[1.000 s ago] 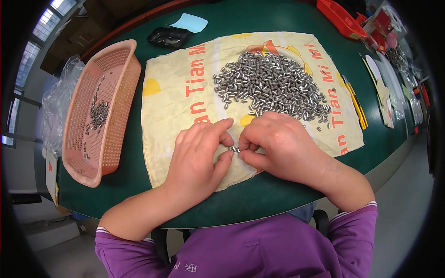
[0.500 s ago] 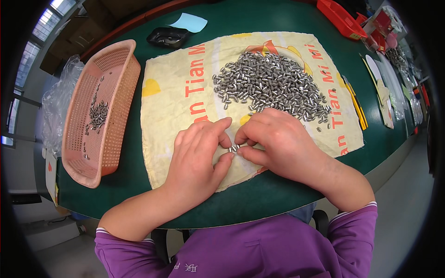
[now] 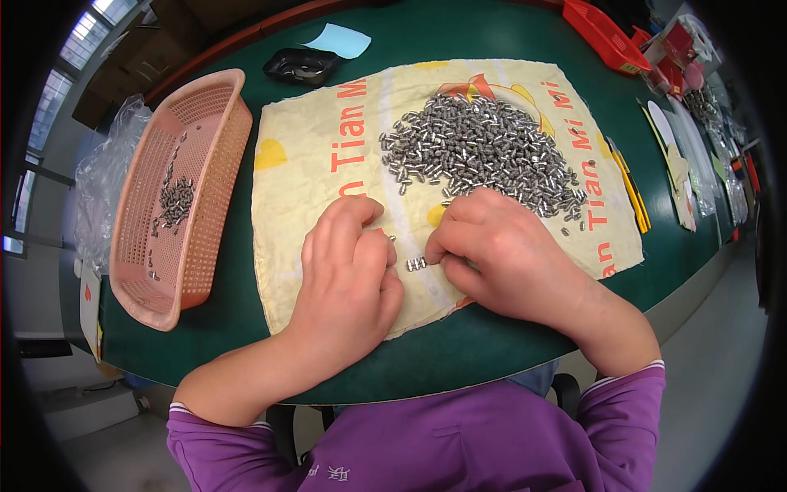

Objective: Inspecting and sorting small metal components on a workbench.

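A short row of small silvery metal parts, shaped like little ribbed cylinders, lies on the cream printed cloth between my hands. My right hand has its fingers bent together, their tips at the right end of this row; whether they pinch a piece is hidden. To the left of the row, my left hand is closed with curled fingers. Another small metal piece shows beside its index finger. What it holds, if anything, cannot be made out. Beyond my hands spreads a large heap of the same parts.
A pink perforated basket with some parts stands at left, beside a clear plastic bag. Behind the cloth are a black tray and a pale blue sheet. Yellow cutters and a red tray are at right.
My left hand has drawn back from the row and its fingers have curled up. My right fingers have shifted slightly right, exposing more of the row.
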`<state>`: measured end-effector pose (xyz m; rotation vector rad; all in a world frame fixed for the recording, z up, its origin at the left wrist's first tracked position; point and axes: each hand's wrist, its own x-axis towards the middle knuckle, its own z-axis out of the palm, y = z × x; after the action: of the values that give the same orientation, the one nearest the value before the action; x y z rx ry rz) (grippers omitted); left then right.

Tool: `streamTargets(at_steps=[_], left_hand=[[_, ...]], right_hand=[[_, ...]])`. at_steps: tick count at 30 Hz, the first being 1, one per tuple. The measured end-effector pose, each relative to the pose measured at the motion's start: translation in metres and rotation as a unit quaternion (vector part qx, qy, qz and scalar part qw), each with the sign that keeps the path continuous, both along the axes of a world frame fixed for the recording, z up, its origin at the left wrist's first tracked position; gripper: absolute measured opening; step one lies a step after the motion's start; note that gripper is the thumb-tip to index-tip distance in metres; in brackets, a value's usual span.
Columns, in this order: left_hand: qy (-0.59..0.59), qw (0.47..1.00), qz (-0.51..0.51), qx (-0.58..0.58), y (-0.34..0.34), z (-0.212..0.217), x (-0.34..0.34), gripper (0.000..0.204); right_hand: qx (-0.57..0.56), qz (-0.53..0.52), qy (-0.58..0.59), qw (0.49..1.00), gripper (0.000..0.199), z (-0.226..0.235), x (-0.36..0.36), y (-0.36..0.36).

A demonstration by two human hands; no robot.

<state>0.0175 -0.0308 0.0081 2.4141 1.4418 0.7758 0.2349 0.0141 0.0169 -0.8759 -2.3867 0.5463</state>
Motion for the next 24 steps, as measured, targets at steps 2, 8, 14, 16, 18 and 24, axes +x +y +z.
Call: streamTargets(at_steps=[2,8,14,16,18,24], left_hand=[[0.031,0.999,-0.007,0.025,0.0002,0.0009,0.0002,0.031],[0.046,0.999,-0.004,0.017,-0.0017,0.0022,0.0018,0.028],[0.048,0.999,0.002,0.019,-0.0028,0.0012,0.0029,0.027],[0.048,0.999,0.001,0.016,-0.0033,0.0011,0.0028,0.026],[0.043,0.999,-0.003,0.012,-0.0032,0.0007,0.0025,0.026],[0.024,1.0,-0.018,0.003,-0.0018,0.0003,0.0024,0.025]], right_hand=[[0.006,0.006,0.015,1.0,0.01,-0.0017,-0.0012,0.0],[-0.001,0.012,0.015,1.0,0.009,-0.0018,-0.0029,-0.0002],[0.005,0.015,0.015,1.0,0.009,-0.0017,-0.0018,0.0002],[0.005,0.01,0.013,1.0,0.009,-0.0011,-0.0008,0.0012],[0.006,0.004,0.01,1.0,0.009,-0.0003,0.0003,0.0018],[0.014,0.001,-0.009,1.0,0.013,0.0008,0.0018,0.0024]])
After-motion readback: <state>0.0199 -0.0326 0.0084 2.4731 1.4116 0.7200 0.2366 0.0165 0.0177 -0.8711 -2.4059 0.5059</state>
